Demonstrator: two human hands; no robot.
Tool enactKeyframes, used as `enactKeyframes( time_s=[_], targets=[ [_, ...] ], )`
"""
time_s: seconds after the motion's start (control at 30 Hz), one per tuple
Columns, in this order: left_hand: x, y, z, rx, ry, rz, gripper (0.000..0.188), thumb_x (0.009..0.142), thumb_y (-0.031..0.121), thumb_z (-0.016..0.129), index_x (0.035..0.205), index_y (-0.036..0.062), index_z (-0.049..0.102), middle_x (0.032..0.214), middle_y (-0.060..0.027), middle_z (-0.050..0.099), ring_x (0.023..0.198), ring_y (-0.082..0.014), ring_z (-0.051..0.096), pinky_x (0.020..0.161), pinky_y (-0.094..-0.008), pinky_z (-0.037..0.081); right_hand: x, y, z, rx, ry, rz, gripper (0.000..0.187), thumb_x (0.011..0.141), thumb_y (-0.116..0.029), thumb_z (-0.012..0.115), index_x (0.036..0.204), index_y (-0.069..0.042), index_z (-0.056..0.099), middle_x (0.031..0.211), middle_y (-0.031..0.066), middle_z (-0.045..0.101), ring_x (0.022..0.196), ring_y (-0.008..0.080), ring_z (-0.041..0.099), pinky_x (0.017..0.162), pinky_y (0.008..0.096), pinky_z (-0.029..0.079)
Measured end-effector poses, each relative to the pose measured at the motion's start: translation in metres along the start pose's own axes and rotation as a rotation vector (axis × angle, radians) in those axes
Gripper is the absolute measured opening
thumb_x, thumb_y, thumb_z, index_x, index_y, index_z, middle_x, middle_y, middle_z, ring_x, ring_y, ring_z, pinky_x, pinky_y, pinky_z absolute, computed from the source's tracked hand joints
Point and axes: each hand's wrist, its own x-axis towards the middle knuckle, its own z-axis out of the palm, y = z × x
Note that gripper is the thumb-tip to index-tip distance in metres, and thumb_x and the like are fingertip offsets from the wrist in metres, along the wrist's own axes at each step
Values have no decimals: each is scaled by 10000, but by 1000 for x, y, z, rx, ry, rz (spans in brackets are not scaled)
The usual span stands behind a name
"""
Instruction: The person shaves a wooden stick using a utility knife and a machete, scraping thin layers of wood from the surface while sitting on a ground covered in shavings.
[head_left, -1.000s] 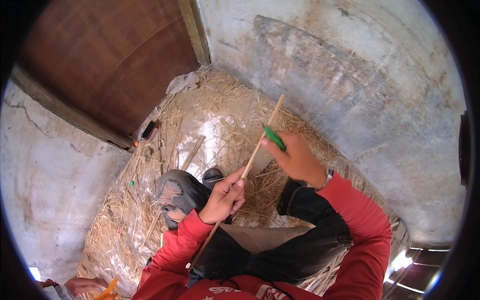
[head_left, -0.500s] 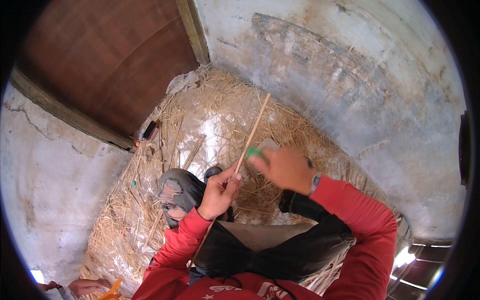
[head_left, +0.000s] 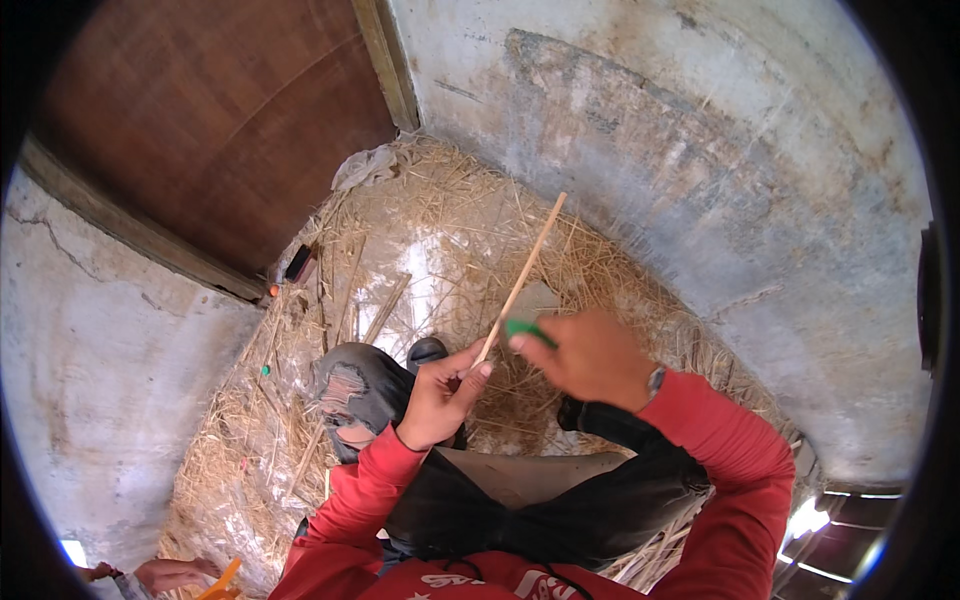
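Observation:
My left hand (head_left: 445,398) pinches a long, thin, pale wooden strip (head_left: 528,265) between thumb and fingers. The strip slants up and to the right, its far end above the straw. Just right of it, my right hand (head_left: 595,355) is wrapped round a small green tool (head_left: 532,331), whose green part sticks out toward the strip. Blur and my fingers hide the rest, so its kind does not show. I cannot tell whether the tool touches the strip. Both hands are above my lap, in front of my bent knees.
Loose straw (head_left: 450,190) and shavings cover the floor. Pale walls (head_left: 650,150) and a brown door panel (head_left: 220,130) close in the corner. A black brush-like block (head_left: 298,262) lies near the door. Another person's hand (head_left: 175,573) is at lower left beside an orange object (head_left: 222,580).
My right hand has moved slightly down and right with the green tool. The strip's upper end has shifted right, and the strip leans over more. My left hand keeps its hold.

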Motion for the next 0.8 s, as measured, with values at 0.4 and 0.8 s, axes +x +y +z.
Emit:
enactKeyframes(
  time_s=[0.4, 0.8],
  targets=[
    [-19, -18, -6, 408, 11, 105, 401, 1001, 140, 693, 1360, -28, 628, 893, 5, 673, 801, -35, 545, 696, -215, 475, 41, 141, -40, -257, 475, 352, 664, 1051, -550, 461, 809, 34, 667, 610, 257, 567, 551, 440, 572, 569, 528, 461],
    [-1, -8, -3, 165, 76, 52, 366, 1018, 107, 662, 1370, 10, 638, 797, 55, 611, 647, -18, 508, 581, -205, 442, 0, -7, 21, -45, -93, -39, 522, 1039, -508, 497, 923, -56, 734, 610, 188, 611, 531, 393, 609, 553, 510, 495]
  ],
)
